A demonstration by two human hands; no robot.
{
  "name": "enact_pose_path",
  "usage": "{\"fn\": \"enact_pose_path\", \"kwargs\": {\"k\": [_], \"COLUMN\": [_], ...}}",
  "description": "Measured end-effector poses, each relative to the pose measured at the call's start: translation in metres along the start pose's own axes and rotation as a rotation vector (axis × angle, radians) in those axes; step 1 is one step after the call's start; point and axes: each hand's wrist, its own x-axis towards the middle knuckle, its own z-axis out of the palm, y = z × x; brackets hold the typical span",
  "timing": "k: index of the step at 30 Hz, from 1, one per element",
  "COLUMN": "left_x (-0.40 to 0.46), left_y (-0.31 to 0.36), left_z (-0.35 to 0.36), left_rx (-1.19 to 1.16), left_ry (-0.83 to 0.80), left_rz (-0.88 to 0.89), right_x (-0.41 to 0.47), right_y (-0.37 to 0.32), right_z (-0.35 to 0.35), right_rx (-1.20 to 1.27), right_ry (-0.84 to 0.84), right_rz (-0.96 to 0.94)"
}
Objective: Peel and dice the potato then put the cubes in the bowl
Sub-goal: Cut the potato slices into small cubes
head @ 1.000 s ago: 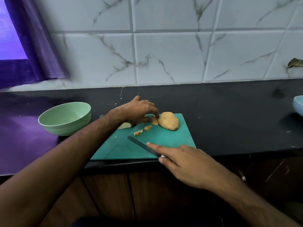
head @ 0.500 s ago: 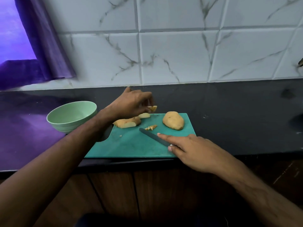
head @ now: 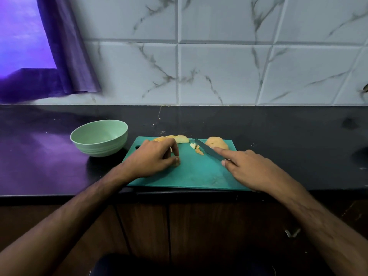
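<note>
Nearest, two bare forearms reach in over the wooden cabinet fronts [head: 199,232] under the black counter [head: 278,132]. Teal cutting board [head: 191,176] sits at the counter's front edge, roughly centred. Left hand [head: 153,160] is over the board's left half, fingers curled down with thumb and forefinger tips close together at the board surface; whether they pinch a small piece cannot be told. Right hand [head: 253,168] is over the board's right half and grips the knife [head: 207,149], forefinger laid straight along the blade's spine, the handle hidden under the palm. Blade runs diagonally toward the board's far edge, tip near the far middle. Small cut bits [head: 197,149] lie just left of the blade, pale and orange-brown, touching or nearly touching it. Potato half [head: 217,144], skin still on, sits at the board's far right corner, just behind the blade. Second potato piece [head: 177,138] lies at the far edge left of centre, cut face pale, partly hidden by the left hand's fingers. Pale green bowl [head: 99,138] stands upright on the counter just beside the board's far left corner, nothing visible inside. Beyond, marbled white wall tiles [head: 219,66] and a purple curtain [head: 65,56] at the far left.
</note>
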Motion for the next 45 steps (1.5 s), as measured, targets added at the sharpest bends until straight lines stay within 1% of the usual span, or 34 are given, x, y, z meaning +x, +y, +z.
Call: {"fn": "enact_pose_path", "kwargs": {"k": [2, 5, 10, 12, 15, 19, 21, 27, 32, 38, 45], "left_x": [-0.003, -0.009, -0.018, -0.019, -0.018, -0.016, -0.016, -0.016, -0.018, -0.018, -0.013], "left_y": [-0.004, -0.007, -0.006, -0.008, -0.004, 0.001, 0.003, 0.008, 0.007, 0.006, 0.002], "left_z": [-0.005, -0.012, -0.018, -0.016, -0.009, 0.005, 0.008, 0.005, 0.007, 0.005, 0.007], "left_rx": [0.065, 0.059, -0.075, -0.132, -0.166, -0.139, -0.123, -0.061, 0.024, 0.004, 0.0], "left_ry": [-0.029, -0.095, -0.196, -0.17, -0.064, 0.079, 0.123, 0.152, 0.195, 0.166, 0.183], "left_rz": [-0.016, 0.0, 0.078, 0.078, 0.082, 0.11, 0.115, 0.135, 0.141, 0.158, 0.202], "right_x": [-0.005, -0.017, -0.015, -0.016, -0.024, -0.028, -0.03, -0.034, -0.031, -0.028, -0.024], "right_y": [-0.001, -0.005, -0.004, -0.008, -0.017, -0.027, -0.031, -0.042, -0.046, -0.047, -0.049], "right_z": [-0.002, -0.002, -0.001, -0.002, -0.004, -0.006, -0.008, -0.01, -0.007, -0.007, -0.01], "right_rx": [0.042, 0.116, 0.005, 0.064, 0.207, 0.248, 0.247, 0.164, 0.045, -0.1, -0.105], "right_ry": [-0.022, -0.094, -0.049, -0.05, -0.111, -0.167, -0.186, -0.182, -0.165, -0.114, -0.151], "right_rz": [-0.003, -0.044, 0.029, 0.016, -0.032, -0.053, -0.064, -0.098, -0.122, -0.158, -0.203]}}
